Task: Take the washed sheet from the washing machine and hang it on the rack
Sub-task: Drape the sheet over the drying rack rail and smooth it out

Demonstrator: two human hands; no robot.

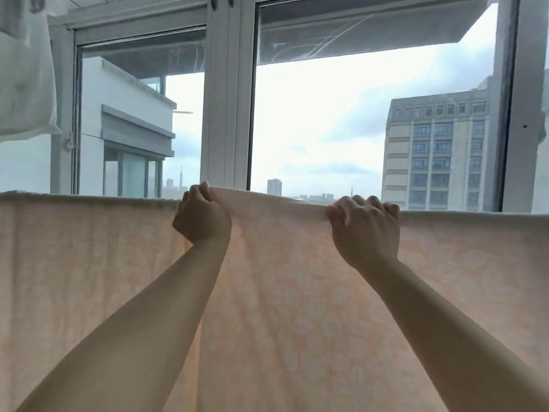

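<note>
Peach-coloured cloth with a faint pale pattern fills the lower half of the view: the sheet (282,307) hangs spread across the full width, its top edge running nearly level from the left border to the right one. Whatever bar carries it is hidden under the folded edge, so the rack itself cannot be made out.

Both bare forearms reach up from the bottom of the frame to that top edge. The left hand (202,217) is curled into a fist, with thumb and fingers pinching a raised ridge of the cloth at the edge. The right hand (367,233) sits a little lower and to the right, its fingers (374,202) bent over the top of the sheet and its thumb on the near side, gripping the fabric. Between the 2 hands the edge slopes down from left to right, and soft creases fan downward from each grip.

Behind the sheet stands a white-framed window (225,114) with 2 large panes, showing cloudy sky, a tall grey building (436,156) on the right and a balcony block on the left. A white cloth (23,78) hangs at the upper left corner.
</note>
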